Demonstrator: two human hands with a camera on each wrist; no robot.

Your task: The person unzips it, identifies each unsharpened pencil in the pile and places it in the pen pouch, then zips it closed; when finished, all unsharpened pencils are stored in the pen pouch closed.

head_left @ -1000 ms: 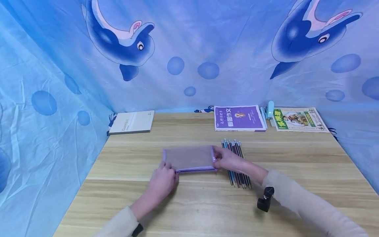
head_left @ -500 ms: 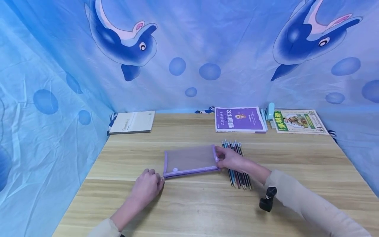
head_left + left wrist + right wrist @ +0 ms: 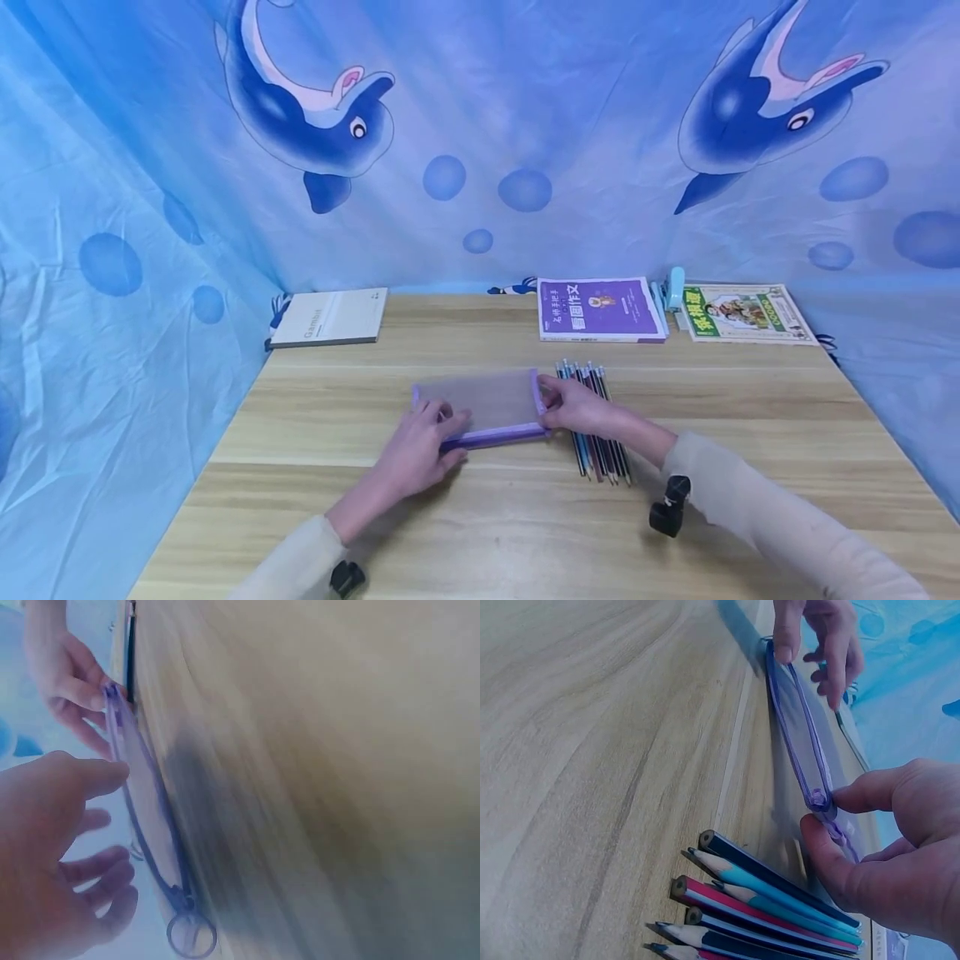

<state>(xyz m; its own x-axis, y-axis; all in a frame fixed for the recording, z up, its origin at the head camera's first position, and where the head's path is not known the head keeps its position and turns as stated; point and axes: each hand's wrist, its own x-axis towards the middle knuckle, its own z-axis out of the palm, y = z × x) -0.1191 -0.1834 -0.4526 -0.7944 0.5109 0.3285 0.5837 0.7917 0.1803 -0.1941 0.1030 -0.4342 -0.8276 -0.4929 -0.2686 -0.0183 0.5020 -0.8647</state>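
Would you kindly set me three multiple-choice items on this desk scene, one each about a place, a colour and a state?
1. Where do the pencils lie relative to the mesh pouch?
A. to its right
B. to its left
C. inside it

2. What colour is the pouch's trim?
A. green
B. purple
C. red

3. What is the right hand doing?
A. resting flat on the table
B. holding a pencil
C. pinching the pouch's right end

Answers:
1. A: the head view shows the pencils in a row on the table just right of the pouch.
2. B: the edging and zip are purple in all three views.
3. C: the right wrist view shows thumb and finger closed on the pouch's end, while the left hand touches the other end.
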